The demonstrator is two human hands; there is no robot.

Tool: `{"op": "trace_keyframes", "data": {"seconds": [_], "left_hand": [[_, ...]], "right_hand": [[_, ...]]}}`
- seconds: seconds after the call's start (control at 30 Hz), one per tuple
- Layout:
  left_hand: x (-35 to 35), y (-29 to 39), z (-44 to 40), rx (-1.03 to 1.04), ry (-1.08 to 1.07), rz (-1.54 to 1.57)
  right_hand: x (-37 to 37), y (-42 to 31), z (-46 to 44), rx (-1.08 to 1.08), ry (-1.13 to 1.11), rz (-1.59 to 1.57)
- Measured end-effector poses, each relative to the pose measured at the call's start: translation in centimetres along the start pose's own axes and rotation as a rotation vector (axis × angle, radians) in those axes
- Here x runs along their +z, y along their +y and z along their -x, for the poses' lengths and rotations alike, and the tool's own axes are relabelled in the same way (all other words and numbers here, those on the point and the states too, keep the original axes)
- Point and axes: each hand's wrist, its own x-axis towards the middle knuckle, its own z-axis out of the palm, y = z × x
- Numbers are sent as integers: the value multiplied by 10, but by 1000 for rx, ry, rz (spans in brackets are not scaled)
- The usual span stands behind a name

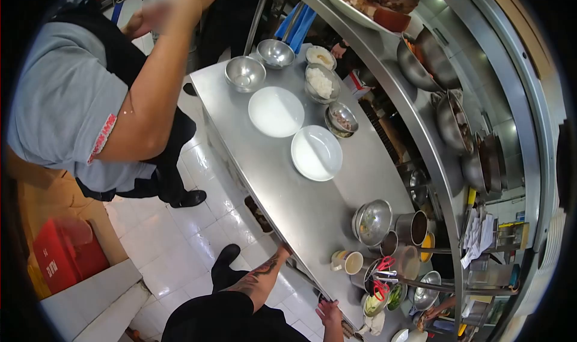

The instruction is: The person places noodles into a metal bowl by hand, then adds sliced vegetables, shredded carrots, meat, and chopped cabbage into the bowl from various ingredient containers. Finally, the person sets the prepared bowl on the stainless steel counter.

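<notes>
We're resting our left hand at the table, grip unclear; sweeping our right hand, fingers apart, could topple the mug.

The floor has white square tiles, and they shine clearly where the light falls on them. Across the middle stands a long steel table, whose smooth top is paler in some parts and greyer in others. A steel shelf runs above its far side, with a narrow metal post at one end. Behind the shelf there is a wall of light tiles, with small bright reflections. At the lower left, a low whitish ledge lies beside a brown surface, on which a red box rests.
</notes>
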Motion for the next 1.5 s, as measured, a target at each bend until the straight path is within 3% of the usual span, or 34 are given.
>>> {"op": "trace_keyframes", "data": {"seconds": [0.17,0.33,0.53,0.6,0.63,0.67,0.8,0.93,1.0,1.1,1.17,1.27,1.37,1.5], "left_hand": [[-22,37,-2,89,70,-237],[-36,53,-1,173,92,-405],[-43,61,-2,322,142,-716],[-46,39,-8,190,167,-400],[-49,23,-14,57,187,-85],[-53,12,-16,57,187,-85],[-58,91,22,-128,322,-261],[-71,98,33,-364,325,-392],[-83,76,33,-388,324,-396],[-88,82,49,-428,339,-364],[-91,95,62,-445,354,-336],[-102,112,74,-426,311,-482],[-135,88,85,-466,246,-624],[-157,89,114,-386,260,-773]], "right_hand": [[-40,6,-29,68,-52,128],[2,-19,36,27,0,120],[5,-22,49,-1,-67,103],[5,-23,49,-8,-82,98],[5,-23,47,10,-64,95],[6,-23,45,28,-46,91],[3,-18,35,51,-12,95],[-14,-6,19,23,-86,121],[-13,-4,12,17,-106,109],[-12,1,-6,113,43,57],[-18,4,-15,75,-72,75],[0,-5,-2,55,6,66],[17,-6,13,63,78,60],[5,6,1,14,46,46]]}}
